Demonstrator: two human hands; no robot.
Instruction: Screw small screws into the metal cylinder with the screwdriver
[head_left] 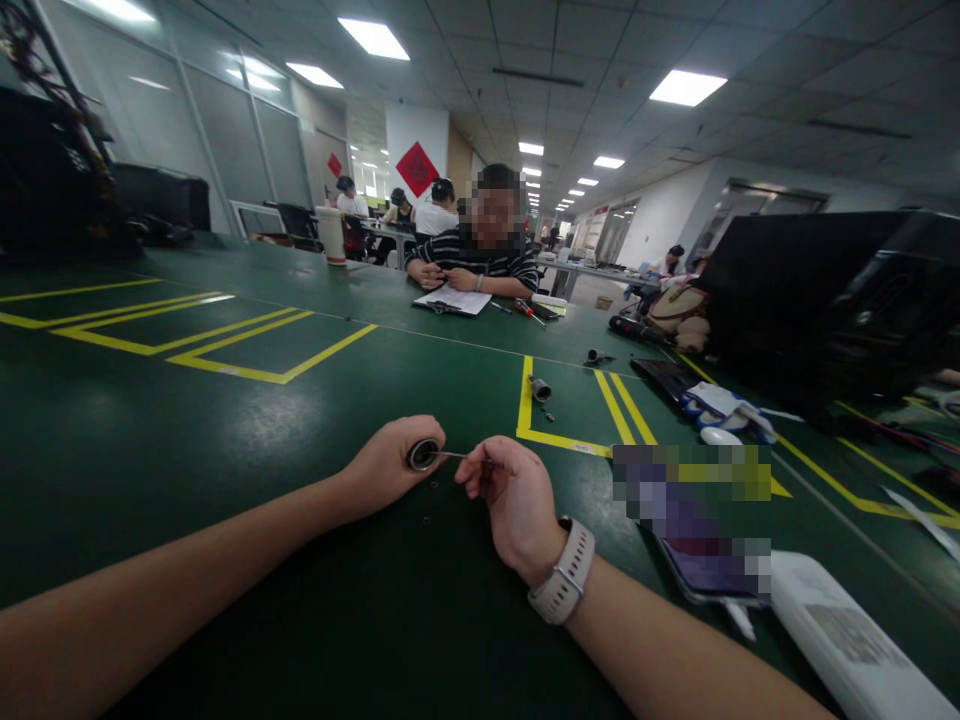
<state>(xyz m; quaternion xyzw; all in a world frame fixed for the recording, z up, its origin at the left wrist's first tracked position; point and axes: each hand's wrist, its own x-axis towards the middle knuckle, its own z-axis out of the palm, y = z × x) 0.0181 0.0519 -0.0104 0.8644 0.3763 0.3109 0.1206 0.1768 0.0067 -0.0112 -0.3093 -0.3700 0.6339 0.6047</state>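
My left hand [396,462] is closed around a round metal cylinder [424,455], whose hollow, ringed end faces me. My right hand [514,490] pinches a thin metal rod [453,455]. The rod's far tip reaches the cylinder's rim; whether it goes inside I cannot tell, and its handle end is hidden by my fingers. Two tiny ring-like pieces, one being a small ring [427,520], lie on the green table [315,610] below my hands. Beyond my right hand, a similar metal cylinder [540,389] lies on its side with small bits beside it.
Across the table sits a person [480,240] with a clipboard [453,300]; a red-handled screwdriver [527,311] lies nearby. Another metal part [596,356] rests farther back. At right are a phone [705,560], a white power bank [855,620], gloves [727,410] and a black monitor [832,310].
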